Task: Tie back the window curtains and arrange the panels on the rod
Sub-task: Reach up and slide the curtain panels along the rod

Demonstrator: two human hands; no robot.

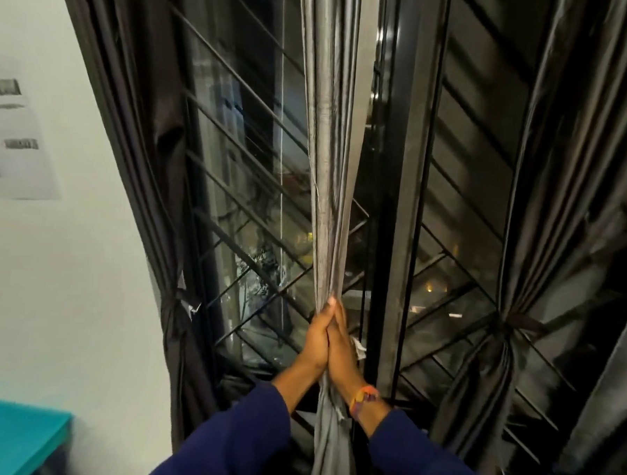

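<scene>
- The middle curtain [327,147] is a grey panel bunched into a narrow rope, hanging straight down in front of the window's centre post [399,169].
- Both hands meet on it low down: left hand [315,341] and right hand [342,351] are pressed palm to palm with the bunched fabric squeezed between them, fingers straight and held together, pointing up.
- The right wrist has a colourful band [363,398]; both sleeves are dark blue.
- Left of the middle curtain, a dark curtain [136,119] is already tied at the waist, and so is the one on the right [562,177].
- Behind the middle curtain, the window grille [243,153] has diagonal bars.
- Far left of it: a white wall with a blurry paper [15,141] and something teal [11,435].
</scene>
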